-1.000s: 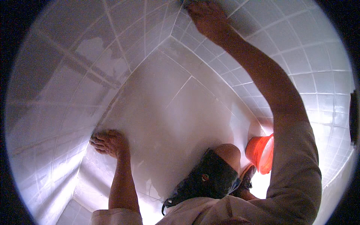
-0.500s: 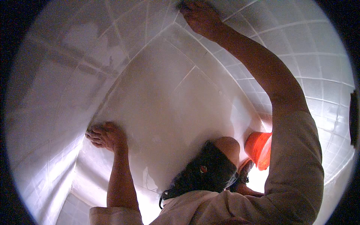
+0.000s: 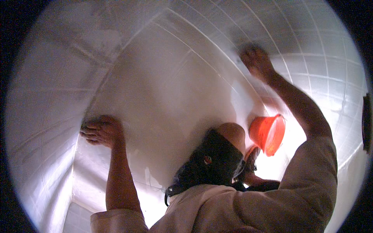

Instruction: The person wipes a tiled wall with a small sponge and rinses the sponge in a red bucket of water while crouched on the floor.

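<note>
My left hand [image 3: 101, 131] lies flat at the foot of the left tiled wall [image 3: 50, 97], fingers stretched out toward it on the pale floor [image 3: 167, 85]. On the other side, my right hand [image 3: 257, 64] is against the right tiled wall [image 3: 314, 50], a little above the line where wall and floor meet. Its fingers are dark and blurred, so whether something is under them cannot be made out. Below that arm, an orange-red bucket [image 3: 268, 134] stands near the right wall, its open mouth turned toward the right.
My bent knee [image 3: 232, 134] and dark shorts [image 3: 210, 161] are low in the middle, close to the bucket. The two walls meet the floor in a corner at the far end. A dark object [image 3: 366, 122] shows at the right rim.
My right hand has come from the far corner nearer and to the right along the right wall. My left hand keeps its place by the left wall, while the view has shifted slightly.
</note>
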Tool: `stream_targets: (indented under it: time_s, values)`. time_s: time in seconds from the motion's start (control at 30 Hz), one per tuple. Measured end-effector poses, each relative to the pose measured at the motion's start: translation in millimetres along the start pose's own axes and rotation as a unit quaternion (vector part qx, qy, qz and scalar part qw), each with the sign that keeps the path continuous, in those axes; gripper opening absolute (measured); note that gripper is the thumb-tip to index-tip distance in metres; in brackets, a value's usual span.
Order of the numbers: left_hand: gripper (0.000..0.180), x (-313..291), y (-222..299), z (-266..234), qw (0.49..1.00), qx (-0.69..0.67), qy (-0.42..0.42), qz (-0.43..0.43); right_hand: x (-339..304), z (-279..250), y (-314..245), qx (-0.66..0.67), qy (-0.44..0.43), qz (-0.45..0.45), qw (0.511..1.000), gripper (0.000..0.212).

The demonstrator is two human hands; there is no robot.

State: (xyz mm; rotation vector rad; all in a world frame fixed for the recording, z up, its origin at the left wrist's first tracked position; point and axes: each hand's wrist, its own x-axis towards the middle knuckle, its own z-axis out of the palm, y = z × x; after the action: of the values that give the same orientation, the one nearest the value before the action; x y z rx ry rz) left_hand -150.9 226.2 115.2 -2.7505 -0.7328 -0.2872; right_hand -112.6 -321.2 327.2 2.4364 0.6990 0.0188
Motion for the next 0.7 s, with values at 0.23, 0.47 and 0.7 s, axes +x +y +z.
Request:
stream_targets:
  time_s: [0.23, 0.47, 0.7]
  values:
    - [0.072, 1.5, 10.6, -16.6, 0.993, -0.108, -0.022, -0.031, 138.7, -13.8, 3.2, -0.055, 0.119, -0.071, 0.989, 0.021]
    - [0.083, 2.3, -3.5, 12.5, 0.992, 0.080, 0.091, 0.029, -24.1, 78.4, -24.3, 0.126, -0.125, 0.014, 0.984, 0.031]
    - [0.072, 9.1, 1.5, -17.6, 0.997, -0.009, -0.063, -0.035, -148.1, 66.1, -58.2, 0.048, -0.197, 0.069, 0.977, 0.032]
